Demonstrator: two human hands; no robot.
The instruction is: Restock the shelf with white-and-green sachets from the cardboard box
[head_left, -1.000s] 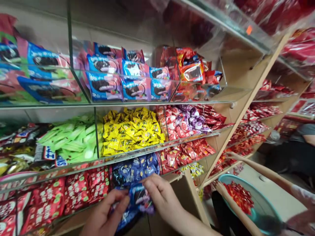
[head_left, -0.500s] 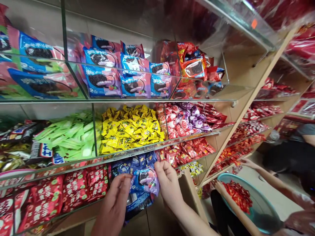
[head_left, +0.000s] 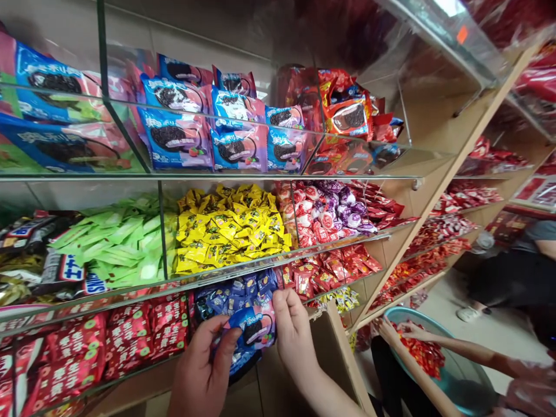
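A blue and pink cookie packet [head_left: 252, 328] with a dark sandwich cookie printed on it is stretched between my two hands. My left hand [head_left: 206, 362] pinches its left side between thumb and fingers. On the opposite edge, my right hand [head_left: 295, 333] grips the packet with thumb and forefinger. Blue wrapped candies [head_left: 238, 292] lie on the lower shelf just behind it. Beneath the packet there is more blue packaging, partly covered by my left hand and the packet.
Similar cookie packets [head_left: 176, 139] stand upright on the upper glass shelf. Yellow candies [head_left: 230, 231] and green packets [head_left: 117, 237] fill the middle shelf. A cardboard box [head_left: 343, 341] is by my right forearm. Another person's hands [head_left: 403, 330] reach into a teal basin [head_left: 471, 370] of red candies.
The packet has turned and dropped slightly, showing its printed front more, and my left thumb now lies over its edge. The other person's farther hand has moved from the shelf into the basin.
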